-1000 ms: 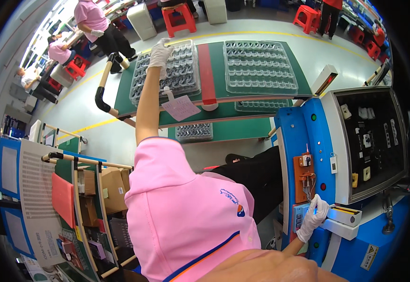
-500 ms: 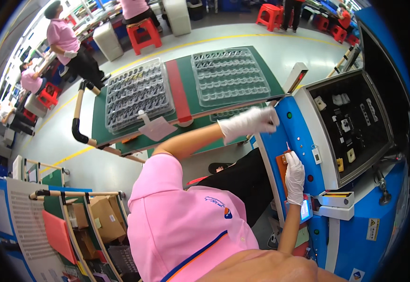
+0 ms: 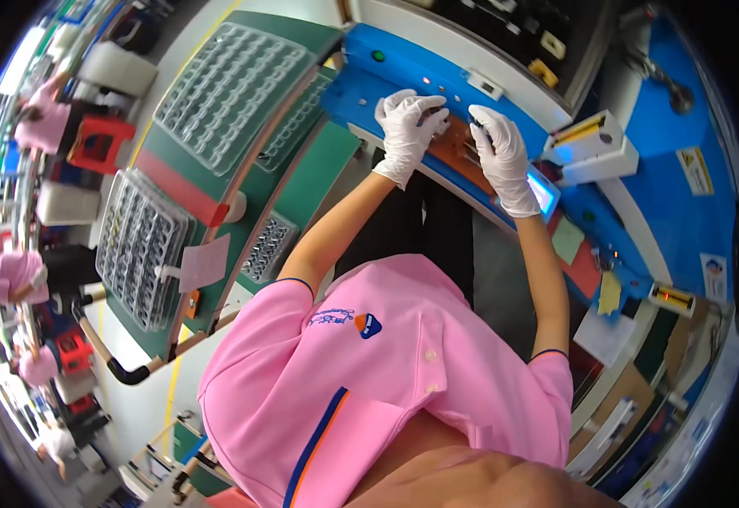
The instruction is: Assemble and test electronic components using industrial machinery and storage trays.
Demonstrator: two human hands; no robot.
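Both my hands wear white gloves and hover over the blue front ledge of a machine. My left hand has its thumb and fingers curled together at a small part too small to name. Just to its right, my right hand is curled, with something small and dark at its fingertips that I cannot make out. Between and below them lies an orange-brown block on the blue ledge. Thin light pins or prongs show on the block beside my right hand.
A green-topped cart on the left carries a clear compartment tray and a stack of filled trays. A lit screen sits right of the block. A dark-windowed panel rises behind the ledge. People in pink work at far left.
The view has swung to the right, toward the machine. My left hand has come from the ledge's far end to beside my right hand. My right hand has lifted off the orange-brown block.
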